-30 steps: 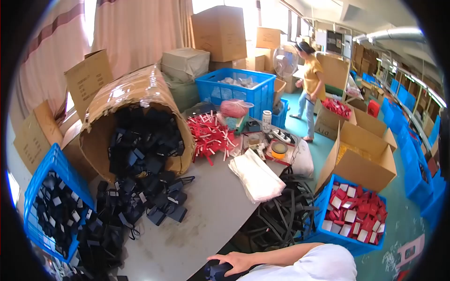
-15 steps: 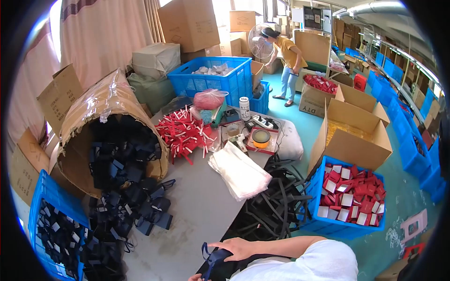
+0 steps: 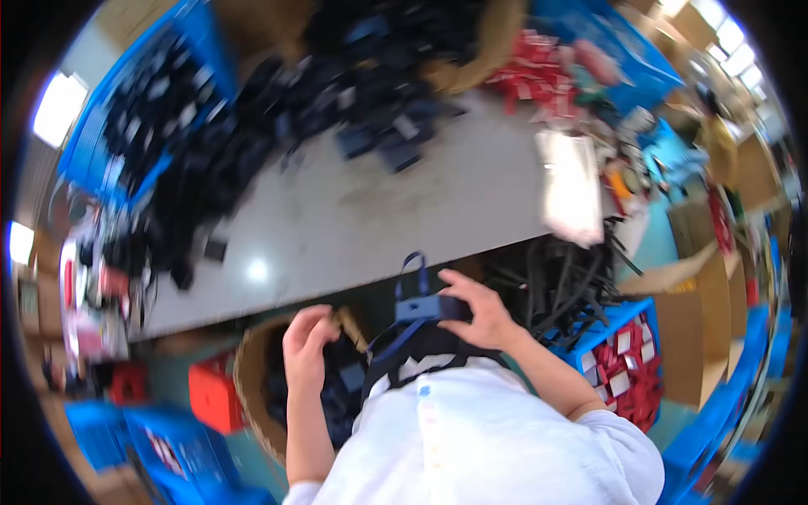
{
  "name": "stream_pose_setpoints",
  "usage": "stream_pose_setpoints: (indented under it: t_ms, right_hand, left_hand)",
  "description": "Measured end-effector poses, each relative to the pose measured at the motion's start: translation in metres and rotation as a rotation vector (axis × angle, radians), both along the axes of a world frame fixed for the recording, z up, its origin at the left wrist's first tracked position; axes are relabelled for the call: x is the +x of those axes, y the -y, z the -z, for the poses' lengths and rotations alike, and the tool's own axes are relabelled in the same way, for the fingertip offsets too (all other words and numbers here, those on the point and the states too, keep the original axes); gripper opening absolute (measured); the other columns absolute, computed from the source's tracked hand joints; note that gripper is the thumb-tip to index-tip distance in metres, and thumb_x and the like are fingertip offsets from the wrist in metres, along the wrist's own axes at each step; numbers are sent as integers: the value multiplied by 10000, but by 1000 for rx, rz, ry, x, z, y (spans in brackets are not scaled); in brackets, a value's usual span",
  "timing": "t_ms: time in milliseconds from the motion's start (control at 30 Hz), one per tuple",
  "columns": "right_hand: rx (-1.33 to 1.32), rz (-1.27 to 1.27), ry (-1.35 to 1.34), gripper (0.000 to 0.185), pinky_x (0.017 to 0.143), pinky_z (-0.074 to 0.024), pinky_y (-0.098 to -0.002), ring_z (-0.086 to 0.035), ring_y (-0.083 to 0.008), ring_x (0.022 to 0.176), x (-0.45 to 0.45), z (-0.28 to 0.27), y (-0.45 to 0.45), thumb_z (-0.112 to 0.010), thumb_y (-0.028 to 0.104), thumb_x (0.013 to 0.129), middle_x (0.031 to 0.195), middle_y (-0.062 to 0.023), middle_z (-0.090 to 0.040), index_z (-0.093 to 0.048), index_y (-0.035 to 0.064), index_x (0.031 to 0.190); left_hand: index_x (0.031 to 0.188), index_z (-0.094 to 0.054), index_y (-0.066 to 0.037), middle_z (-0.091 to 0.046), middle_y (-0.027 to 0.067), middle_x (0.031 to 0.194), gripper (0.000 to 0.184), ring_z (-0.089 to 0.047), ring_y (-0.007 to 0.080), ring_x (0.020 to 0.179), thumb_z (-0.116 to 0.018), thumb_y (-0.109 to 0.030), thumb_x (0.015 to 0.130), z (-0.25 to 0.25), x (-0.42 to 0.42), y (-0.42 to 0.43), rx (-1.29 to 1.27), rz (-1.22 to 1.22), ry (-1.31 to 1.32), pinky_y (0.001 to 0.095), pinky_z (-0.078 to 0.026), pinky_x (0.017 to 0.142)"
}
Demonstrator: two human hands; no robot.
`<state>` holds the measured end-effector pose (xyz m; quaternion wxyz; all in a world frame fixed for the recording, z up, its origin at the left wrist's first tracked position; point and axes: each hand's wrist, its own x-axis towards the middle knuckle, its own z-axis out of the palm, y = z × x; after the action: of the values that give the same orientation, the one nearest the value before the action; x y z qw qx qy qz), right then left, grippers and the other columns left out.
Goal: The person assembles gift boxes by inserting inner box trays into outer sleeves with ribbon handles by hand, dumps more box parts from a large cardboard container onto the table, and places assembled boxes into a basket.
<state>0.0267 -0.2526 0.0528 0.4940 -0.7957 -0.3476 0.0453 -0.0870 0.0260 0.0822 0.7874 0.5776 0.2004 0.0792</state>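
A small navy box (image 3: 421,309) with a blue ribbon loop above it and another strap hanging below is in front of the white shirt. My right hand (image 3: 481,313) grips its right end between thumb and fingers. To the left of the box, my left hand (image 3: 306,347) is raised with fingers loosely curled and a little apart, nothing visible in it. Many dark navy boxes (image 3: 396,151) lie heaped on the grey table (image 3: 337,252). Beside my left forearm, a round cardboard container (image 3: 252,391) holds more dark boxes.
A blue crate (image 3: 80,160) of dark boxes stands at the upper left. Red-and-white strips (image 3: 534,71) and white plastic bags (image 3: 572,189) lie on the table. Black straps (image 3: 555,282), a crate of red boxes (image 3: 627,370) and an open carton (image 3: 682,328) are at the right.
The view has swung down and toward the body. My left hand has come fully into view, and the navy box with its ribbon is now raised in my right hand.
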Motion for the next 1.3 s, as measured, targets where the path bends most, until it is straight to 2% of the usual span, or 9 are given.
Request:
stream_pose_setpoints:
  t_ms: [133,267,433,567,667,800,967,1000,1300]
  right_hand:
    - [-89,-202,-122,872,951,-440,-369,-620,-279,1016,-17,-10,-42,-797,43,633,1039,-106,-671,-346,60,1380]
    - [-91,-376,-135,848,961,-431,-373,-621,-278,1017,-38,-10,-87,-792,49,642,1048,-115,-667,-357,47,1371]
    - [-145,-537,-165,879,943,-439,-363,-621,-273,1022,-63,-5,-134,-789,49,642,1019,-119,-675,-325,49,1389]
    - [-139,-645,-271,422,938,-456,-369,-585,-298,1105,-80,15,-168,-778,123,675,1399,-160,-427,-645,33,1065]
    - [-246,-708,-469,887,904,-473,-389,-630,-351,996,-100,20,-196,-752,204,713,1162,-182,-607,-246,139,1438]
    - [-304,-776,-372,987,888,-450,-429,-548,-380,1027,-123,61,-204,-769,173,665,1108,-178,-608,-180,147,1456]
    - [-438,-637,-360,604,731,-503,-424,-617,-325,843,-121,86,-194,-689,260,719,895,-129,-638,-465,72,1247]
    - [-452,-615,-357,561,687,-506,-423,-625,-310,803,-120,82,-191,-672,259,724,849,-113,-643,-490,73,1221]
    - [-501,-521,-347,391,701,-512,-409,-644,-290,794,-99,85,-173,-657,252,747,839,-85,-662,-591,72,1087]
  left_hand:
    - [1055,-629,9,-613,59,935,234,-581,143,869,-616,-5,822,-8,-27,-11,274,93,84,245,-462,791]
    - [1043,-642,-23,-628,116,1026,293,-591,262,962,-681,-39,753,1,-56,-20,611,137,116,332,-452,862]
    - [1066,-622,-6,-618,118,1012,331,-594,263,959,-708,-98,759,28,-94,-30,508,148,12,320,-461,850]
    - [1161,-559,-2,-593,132,1059,491,-585,258,993,-737,-162,732,43,-128,-46,469,207,-52,331,-455,879]
    - [1205,-514,-11,-603,188,1095,632,-596,315,1027,-791,-179,662,41,-148,-49,646,150,-272,359,-465,888]
    - [1059,-545,33,-647,226,899,457,-649,358,848,-742,-114,673,88,-187,-75,689,236,-361,372,-504,738]
    - [1171,-544,48,-649,221,957,525,-658,338,815,-735,-128,715,230,-288,-149,1270,352,-677,361,-522,741]
    - [1183,-550,27,-657,211,967,561,-656,313,853,-755,-178,702,287,-309,-188,1119,334,-733,358,-520,760]
    - [1196,-552,22,-620,189,1081,469,-625,271,942,-708,-99,770,166,-104,-98,816,466,-432,345,-510,811]
